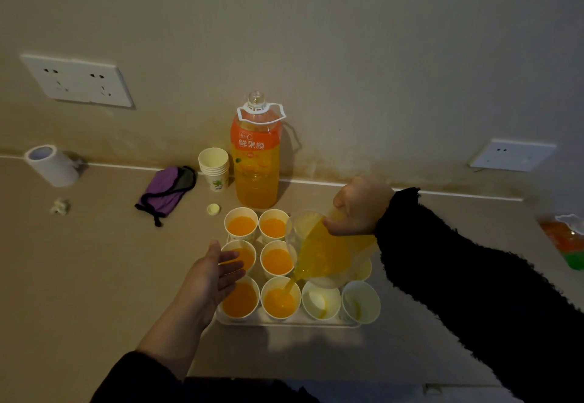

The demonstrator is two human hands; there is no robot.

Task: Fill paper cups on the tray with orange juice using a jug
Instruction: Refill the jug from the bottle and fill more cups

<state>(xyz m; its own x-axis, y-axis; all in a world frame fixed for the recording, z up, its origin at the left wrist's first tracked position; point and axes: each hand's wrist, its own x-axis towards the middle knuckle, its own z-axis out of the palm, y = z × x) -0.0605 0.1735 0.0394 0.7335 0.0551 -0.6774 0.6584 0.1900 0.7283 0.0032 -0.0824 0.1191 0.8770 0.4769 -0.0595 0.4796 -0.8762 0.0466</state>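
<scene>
A white tray (284, 323) on the counter holds several paper cups. My right hand (360, 207) grips a clear jug (322, 251) of orange juice, tilted toward me, and a stream falls from its spout into the front-row cup (280, 301), second from the left. Several cups to the left and behind it hold juice. Two front cups at the right, one (320, 301) and another (361, 302), look nearly empty. My left hand (215, 273) hovers flat with straight fingers over the left column of cups, holding nothing. The jug hides the cups behind it.
An uncapped orange juice bottle (256, 162) stands behind the tray, with a stack of spare paper cups (214, 167) and the bottle cap (213, 209) to its left. A purple pouch (166, 189) and a tape roll (52, 164) lie farther left. A packet (565, 240) is at the right edge.
</scene>
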